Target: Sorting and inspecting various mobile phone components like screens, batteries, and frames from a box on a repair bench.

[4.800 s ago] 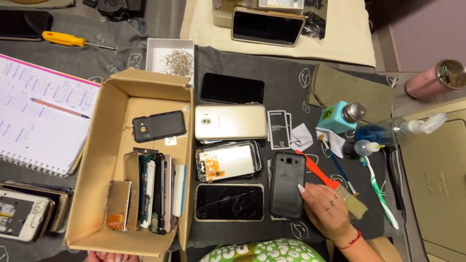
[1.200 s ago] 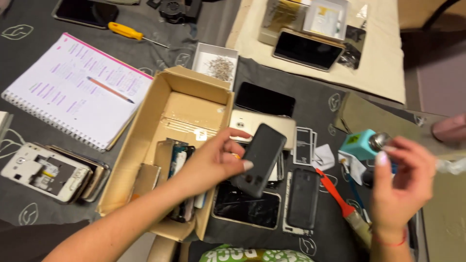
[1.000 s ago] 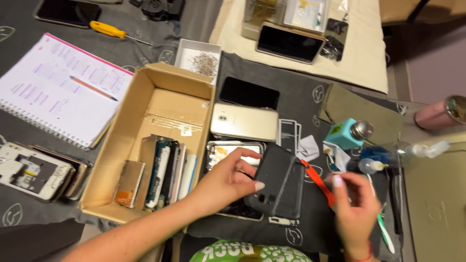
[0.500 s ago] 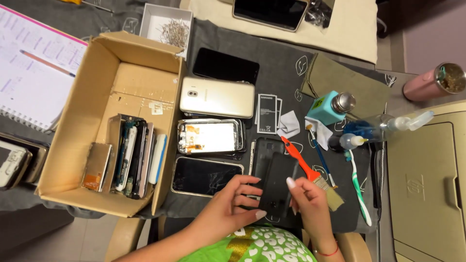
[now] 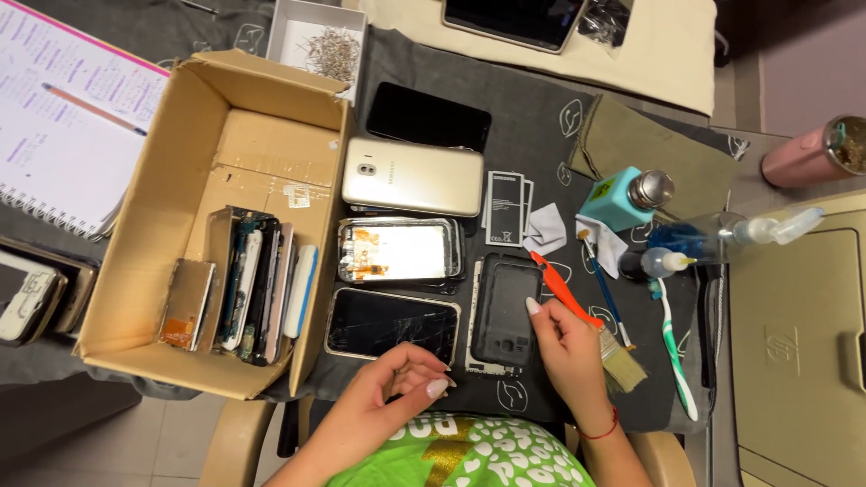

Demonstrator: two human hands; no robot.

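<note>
A dark phone [image 5: 505, 311], lying back side up, rests on the grey mat in front of me. My right hand [image 5: 566, 347] is next to its right edge, and its index fingertip touches the phone's side. My left hand [image 5: 397, 383] hovers just below a phone with a cracked black screen [image 5: 391, 326], fingers loosely curled and holding nothing. Beside my right hand lies an orange pry tool [image 5: 564, 289], with a small paintbrush [image 5: 622, 365] close by.
A cardboard box [image 5: 171, 180] at left holds several phones standing on edge. A gold phone [image 5: 412, 177], an opened phone [image 5: 397, 251] and a black phone [image 5: 427, 115] lie on the mat. Bottles [image 5: 627, 197], a toothbrush [image 5: 675, 352], a notebook [image 5: 54, 126] and a tray of screws [image 5: 317, 45] surround them.
My left hand took the dark phone out of the box, carried it right and laid it on the mat. Both hands have now let go of it; the left has pulled back.
</note>
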